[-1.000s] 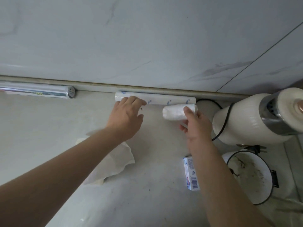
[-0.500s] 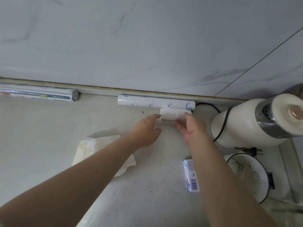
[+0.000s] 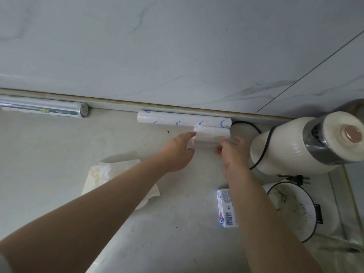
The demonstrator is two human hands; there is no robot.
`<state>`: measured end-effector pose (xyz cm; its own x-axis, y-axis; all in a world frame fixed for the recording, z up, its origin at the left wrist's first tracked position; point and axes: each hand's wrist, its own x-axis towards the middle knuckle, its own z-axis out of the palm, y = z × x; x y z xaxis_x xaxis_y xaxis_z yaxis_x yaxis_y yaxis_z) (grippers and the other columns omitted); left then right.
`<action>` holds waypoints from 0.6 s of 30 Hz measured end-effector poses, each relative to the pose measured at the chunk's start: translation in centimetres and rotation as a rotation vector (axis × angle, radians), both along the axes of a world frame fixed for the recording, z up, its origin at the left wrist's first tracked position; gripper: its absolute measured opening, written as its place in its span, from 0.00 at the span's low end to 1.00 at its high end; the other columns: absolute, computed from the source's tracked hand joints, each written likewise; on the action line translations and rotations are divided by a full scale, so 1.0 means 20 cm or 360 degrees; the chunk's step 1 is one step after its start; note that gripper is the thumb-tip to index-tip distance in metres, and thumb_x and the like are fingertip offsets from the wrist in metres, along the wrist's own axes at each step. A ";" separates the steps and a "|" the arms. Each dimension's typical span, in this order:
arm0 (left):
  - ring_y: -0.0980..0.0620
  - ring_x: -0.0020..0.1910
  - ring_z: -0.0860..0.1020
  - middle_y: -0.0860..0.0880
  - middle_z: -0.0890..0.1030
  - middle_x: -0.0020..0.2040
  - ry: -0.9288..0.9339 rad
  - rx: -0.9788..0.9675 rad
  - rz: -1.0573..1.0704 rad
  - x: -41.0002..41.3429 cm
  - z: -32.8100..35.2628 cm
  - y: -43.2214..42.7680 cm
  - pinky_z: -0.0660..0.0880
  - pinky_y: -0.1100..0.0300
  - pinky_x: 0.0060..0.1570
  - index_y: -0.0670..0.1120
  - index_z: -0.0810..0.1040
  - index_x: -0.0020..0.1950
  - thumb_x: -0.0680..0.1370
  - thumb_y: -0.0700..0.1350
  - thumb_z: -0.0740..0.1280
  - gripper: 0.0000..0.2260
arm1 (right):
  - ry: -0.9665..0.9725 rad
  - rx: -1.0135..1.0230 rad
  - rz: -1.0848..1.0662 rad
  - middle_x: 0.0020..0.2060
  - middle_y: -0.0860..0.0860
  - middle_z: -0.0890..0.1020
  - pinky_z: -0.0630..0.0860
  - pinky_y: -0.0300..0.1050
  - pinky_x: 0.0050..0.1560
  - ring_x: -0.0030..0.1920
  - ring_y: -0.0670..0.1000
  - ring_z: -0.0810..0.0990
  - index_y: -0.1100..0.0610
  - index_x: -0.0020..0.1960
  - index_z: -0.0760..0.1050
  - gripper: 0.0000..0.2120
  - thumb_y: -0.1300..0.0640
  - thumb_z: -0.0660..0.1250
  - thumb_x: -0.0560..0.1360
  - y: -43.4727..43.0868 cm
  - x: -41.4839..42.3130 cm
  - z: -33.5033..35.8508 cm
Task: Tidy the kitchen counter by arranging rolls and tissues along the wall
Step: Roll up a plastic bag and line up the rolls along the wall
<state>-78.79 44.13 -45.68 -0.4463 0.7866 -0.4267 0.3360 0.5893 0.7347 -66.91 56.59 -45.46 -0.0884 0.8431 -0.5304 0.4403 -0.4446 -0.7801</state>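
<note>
Against the wall's base, a short white roll point(image 3: 212, 135) lies touching a long blue-printed roll point(image 3: 177, 120). The left hand point(image 3: 177, 149) lays straight fingers on its left end. The right hand point(image 3: 233, 150) meets its front edge, grip unclear. It looks light, soft and loosely wrapped, so best steadied at both ends.

The long silver boxed roll point(image 3: 39, 111) against the wall runs out past the left edge, and its print is too small to read. The left forearm point(image 3: 118, 194) covers the near corner of the crumpled cream tissue point(image 3: 98, 174). The right forearm point(image 3: 256, 203) hides one side of the small blue-and-white barcoded carton point(image 3: 226, 211). The right hand point(image 3: 234, 152) is blurred at the fingers, so whether it grips the short white roll point(image 3: 212, 134) cannot be told. The ribbed white kettle point(image 3: 285, 146) is cut by the right edge, and part of the black cord point(image 3: 246, 125) passes behind it
</note>
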 end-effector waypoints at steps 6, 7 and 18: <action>0.54 0.71 0.71 0.54 0.74 0.74 0.0380 0.0166 0.0111 -0.11 0.23 -0.38 0.63 0.65 0.65 0.53 0.70 0.76 0.82 0.46 0.65 0.21 | -0.0181 0.0582 0.0495 0.55 0.48 0.78 0.70 0.24 0.45 0.46 0.37 0.77 0.51 0.62 0.75 0.15 0.55 0.69 0.75 -0.26 0.02 0.07; 0.55 0.69 0.71 0.54 0.74 0.73 0.0437 0.0168 0.0139 -0.13 0.25 -0.48 0.63 0.65 0.64 0.54 0.71 0.75 0.82 0.46 0.65 0.20 | -0.0149 0.0609 0.0607 0.53 0.46 0.78 0.68 0.22 0.41 0.43 0.35 0.77 0.51 0.60 0.76 0.14 0.55 0.70 0.75 -0.34 0.02 0.08; 0.53 0.60 0.77 0.51 0.79 0.67 0.0212 -0.0103 0.1025 -0.10 0.13 -1.25 0.71 0.58 0.56 0.50 0.75 0.69 0.80 0.41 0.66 0.17 | -0.0225 0.0433 0.1553 0.61 0.51 0.75 0.67 0.40 0.60 0.63 0.52 0.72 0.53 0.67 0.74 0.23 0.54 0.70 0.73 -1.00 0.05 0.11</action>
